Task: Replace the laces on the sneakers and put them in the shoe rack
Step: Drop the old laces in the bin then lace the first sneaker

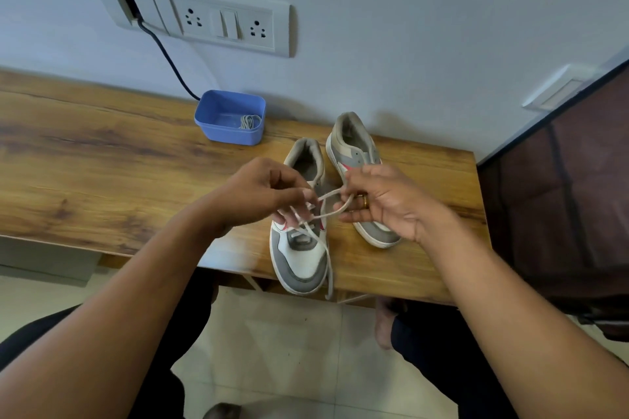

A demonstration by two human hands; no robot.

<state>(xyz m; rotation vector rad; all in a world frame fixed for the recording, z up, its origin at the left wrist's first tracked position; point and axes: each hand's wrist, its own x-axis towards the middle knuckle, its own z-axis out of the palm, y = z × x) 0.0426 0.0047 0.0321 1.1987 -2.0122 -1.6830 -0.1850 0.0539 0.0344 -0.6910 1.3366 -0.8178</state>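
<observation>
Two white and grey sneakers with pink accents stand on the wooden table (102,160), toes toward me. The left sneaker (301,262) carries a pale lace (327,211) through its lower eyelets; one end trails past the toe over the table's front edge. My left hand (262,190) pinches one strand above the tongue. My right hand (381,197), with a gold ring, grips the other strand, and the two strands cross between the hands. The right sneaker (354,153) lies partly under my right hand and shows no lace.
A blue plastic tub (211,119) with a coiled grey lace (250,121) stands at the wall behind the shoes. A dark cable (166,58) runs from the wall socket panel down behind the table. A dark brown fabric shoe rack (561,207) stands right of the table.
</observation>
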